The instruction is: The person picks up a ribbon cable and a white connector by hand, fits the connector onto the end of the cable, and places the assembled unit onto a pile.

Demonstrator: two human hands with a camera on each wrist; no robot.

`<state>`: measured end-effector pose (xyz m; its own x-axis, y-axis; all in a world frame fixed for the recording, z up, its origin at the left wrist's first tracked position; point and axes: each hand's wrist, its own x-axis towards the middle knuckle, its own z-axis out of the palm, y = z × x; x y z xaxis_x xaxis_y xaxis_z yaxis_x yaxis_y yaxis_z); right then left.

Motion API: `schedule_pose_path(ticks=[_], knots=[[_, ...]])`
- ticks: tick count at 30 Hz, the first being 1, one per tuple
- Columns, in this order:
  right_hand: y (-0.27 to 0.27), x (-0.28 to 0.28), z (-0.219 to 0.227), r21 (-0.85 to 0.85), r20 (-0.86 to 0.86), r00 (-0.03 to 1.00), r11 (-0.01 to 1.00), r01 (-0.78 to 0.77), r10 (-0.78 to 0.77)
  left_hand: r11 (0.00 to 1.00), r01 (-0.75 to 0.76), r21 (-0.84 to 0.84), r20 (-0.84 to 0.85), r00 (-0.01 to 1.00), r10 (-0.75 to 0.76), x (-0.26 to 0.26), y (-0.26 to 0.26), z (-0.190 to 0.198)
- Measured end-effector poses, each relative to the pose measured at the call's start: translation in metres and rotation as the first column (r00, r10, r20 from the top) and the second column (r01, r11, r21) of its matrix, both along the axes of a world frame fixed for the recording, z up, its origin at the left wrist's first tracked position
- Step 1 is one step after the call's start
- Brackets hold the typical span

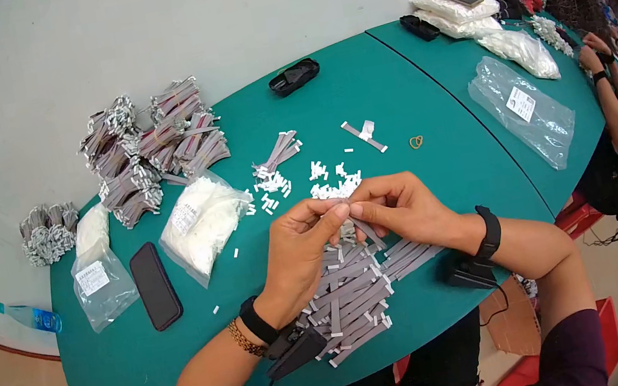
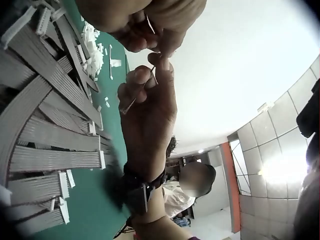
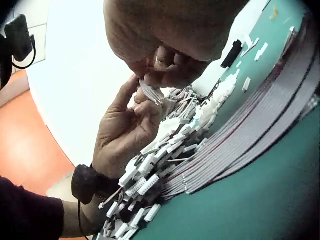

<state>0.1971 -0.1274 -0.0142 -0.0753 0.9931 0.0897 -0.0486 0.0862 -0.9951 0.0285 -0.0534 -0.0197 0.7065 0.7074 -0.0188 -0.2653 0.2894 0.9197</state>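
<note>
**Two hands met over a heap of ribbon cables near the table's front edge**

The left hand [image 1: 298, 248] and the right hand [image 1: 402, 205] came together fingertip to fingertip above the green table [image 1: 404, 77], both pinching the end of one grey ribbon cable [image 3: 151, 93] between thumb and fingers. That cable hung just above the heap of ribbon cables [image 1: 359, 287], which lay between the two forearms and reached close to the table's near edge.

Open green surface lay to the right of the hands as far as the seam between the two tabletops, holding only one rubber band [image 1: 417, 142] and one loose cable piece [image 1: 363, 135]. Just beyond the fingertips sat a scatter of small white connectors [image 1: 328, 184], too many and too small to count. To the left the room was tighter: one black phone [image 1: 155, 285] lay flat, flanked by two plastic bags, one of white parts [image 1: 203, 224] and one nearly flat [image 1: 99, 281]. Behind them, bundled cables [image 1: 149, 151] were stacked near the wall; their number could not be told. One black tray [image 1: 294, 77] sat at the far edge, and one water bottle [image 1: 32, 318] lay beyond the left rim.
</note>
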Motion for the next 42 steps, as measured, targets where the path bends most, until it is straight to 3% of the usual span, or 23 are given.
schedule_pose_path(ticks=[13, 28, 34, 39, 42], knots=[[0.0, 0.0001, -0.0052, 0.106, 0.033, 0.992, 0.987, 0.121, -0.125, 0.994, -0.06, 0.091, -0.054, 0.996, 0.065, 0.0039, -0.0031, 0.0042], [-0.0006, -0.003, -0.0017, 0.085, 0.014, 0.993, 0.99, 0.114, -0.115, 0.996, -0.016, -0.084, -0.008, 1.0, 0.015, 0.0037, -0.002, 0.0038], [-0.0017, -0.0015, 0.0008, 0.043, 0.043, 0.995, 0.995, 0.091, -0.093, 0.996, -0.048, 0.075, -0.018, 0.999, 0.05, 0.0048, -0.0026, 0.0054], [-0.0002, -0.0028, -0.001, 0.084, 0.059, 0.993, 0.992, 0.098, -0.103, 0.995, -0.068, 0.078, -0.054, 0.996, 0.072, 0.0038, -0.0003, 0.001], [0.0004, 0.0003, 0.0009, 0.015, 0.08, 0.994, 0.998, 0.068, -0.069, 0.993, -0.072, 0.092, -0.074, 0.994, 0.078, 0.0035, 0.0015, -0.0024]])
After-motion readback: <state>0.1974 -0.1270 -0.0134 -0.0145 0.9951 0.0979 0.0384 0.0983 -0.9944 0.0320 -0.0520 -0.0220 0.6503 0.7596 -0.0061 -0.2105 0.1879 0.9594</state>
